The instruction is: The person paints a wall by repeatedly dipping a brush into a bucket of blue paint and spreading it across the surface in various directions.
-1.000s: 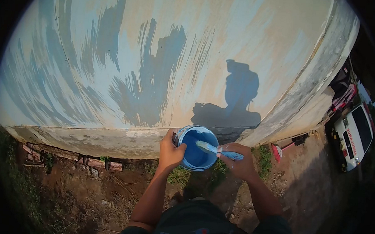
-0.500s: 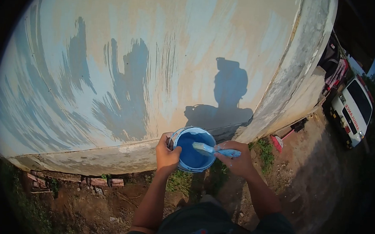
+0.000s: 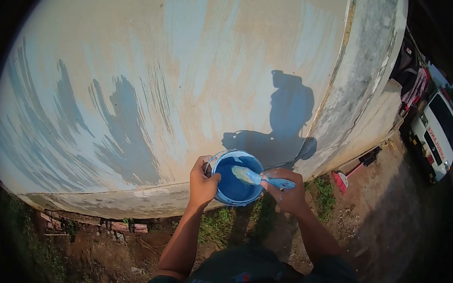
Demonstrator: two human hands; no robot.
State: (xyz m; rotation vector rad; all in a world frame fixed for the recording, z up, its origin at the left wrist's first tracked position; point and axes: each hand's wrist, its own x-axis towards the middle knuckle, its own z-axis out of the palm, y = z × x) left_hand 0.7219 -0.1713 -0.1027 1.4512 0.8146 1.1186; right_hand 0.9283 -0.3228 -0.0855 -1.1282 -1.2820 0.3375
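Note:
My left hand (image 3: 203, 185) grips the left side of a paint bucket (image 3: 225, 198), its thumb hooked over the rim. Blue paint (image 3: 229, 185) lies inside, and smears of it coat the walls and rim. In my right hand (image 3: 285, 190) is a paintbrush (image 3: 255, 178), held by its blue-stained handle at the bucket's right rim. Its pale, paint-smeared bristles point left over the bucket's opening. Beyond the bucket stands a wall (image 3: 203, 105) with streaks of light blue and darker grey-blue paint over beige.
A rough concrete column (image 3: 363, 81) edges the wall on the right. Past it are a red broom (image 3: 341, 182), hanging cloths (image 3: 416, 89) and a parked white ambulance (image 3: 434, 133). Bricks (image 3: 124, 226), grass (image 3: 217, 224) and bare soil lie along the wall's foot.
The view has shifted slightly to the right, so the wall's painted streaks sit further left. The brush has turned a little, with its handle end angled lower. Both hands keep their holds.

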